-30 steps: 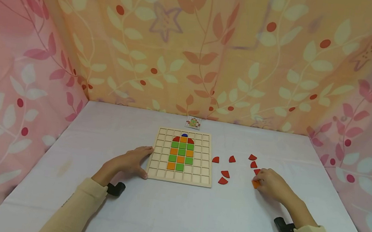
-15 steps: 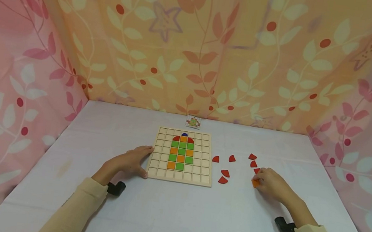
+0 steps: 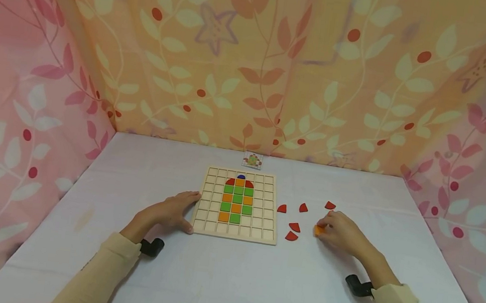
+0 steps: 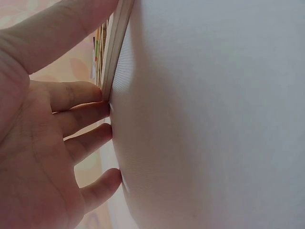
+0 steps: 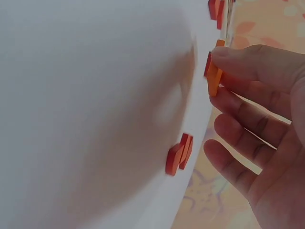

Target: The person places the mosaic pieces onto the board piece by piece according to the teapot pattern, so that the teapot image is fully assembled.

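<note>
A wooden grid board (image 3: 208,225) bears green and orange square tiles, red quarter-circle pieces and a blue piece at the top. My left hand (image 3: 172,209) rests at its left edge, thumb and index finger at the wood, the other fingers spread straight in the left wrist view. To the right of the board, my right hand (image 3: 344,233) pinches an orange square tile (image 5: 215,76) between thumb and index finger, above the table. Loose red quarter-circle pieces (image 3: 294,227) lie between the board and this hand; two more red pieces (image 5: 178,155) show below it in the right wrist view.
A small picture card (image 3: 252,160) lies behind the board, near the foot of the curtain. Patterned curtains (image 3: 253,72) enclose the white table (image 3: 226,286) at the back and both sides. Another red piece (image 3: 330,205) lies just beyond my right hand.
My right hand has moved left toward the board, carrying the orange square tile, and now covers the red pieces it was beside. My left hand and the board have stayed put.
</note>
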Demonstrator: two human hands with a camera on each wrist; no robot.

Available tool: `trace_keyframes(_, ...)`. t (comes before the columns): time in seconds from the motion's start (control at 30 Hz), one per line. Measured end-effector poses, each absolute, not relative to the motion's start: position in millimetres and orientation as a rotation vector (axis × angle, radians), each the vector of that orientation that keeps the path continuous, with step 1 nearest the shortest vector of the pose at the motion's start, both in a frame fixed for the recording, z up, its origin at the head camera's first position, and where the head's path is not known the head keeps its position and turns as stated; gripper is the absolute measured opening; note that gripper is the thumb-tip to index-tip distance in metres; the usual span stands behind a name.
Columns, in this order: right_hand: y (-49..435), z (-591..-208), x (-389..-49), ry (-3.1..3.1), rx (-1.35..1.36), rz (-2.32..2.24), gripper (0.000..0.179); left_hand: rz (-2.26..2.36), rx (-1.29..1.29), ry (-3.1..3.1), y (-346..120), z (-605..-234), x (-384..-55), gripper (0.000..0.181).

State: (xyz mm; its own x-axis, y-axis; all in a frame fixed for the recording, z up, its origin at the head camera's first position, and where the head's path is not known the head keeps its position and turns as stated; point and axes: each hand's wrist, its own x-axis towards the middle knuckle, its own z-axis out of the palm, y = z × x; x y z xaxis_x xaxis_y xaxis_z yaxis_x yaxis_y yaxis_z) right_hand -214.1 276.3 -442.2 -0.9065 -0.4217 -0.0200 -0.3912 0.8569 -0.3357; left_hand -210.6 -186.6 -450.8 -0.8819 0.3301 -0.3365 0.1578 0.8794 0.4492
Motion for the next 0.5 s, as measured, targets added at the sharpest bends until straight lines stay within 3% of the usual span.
trace_keyframes(0.5, 236, -434, -227, 2.87, -0.652, -0.623, 0.019, 0.585, 0.352, 2.65, -185, -449, -208, 0.1)
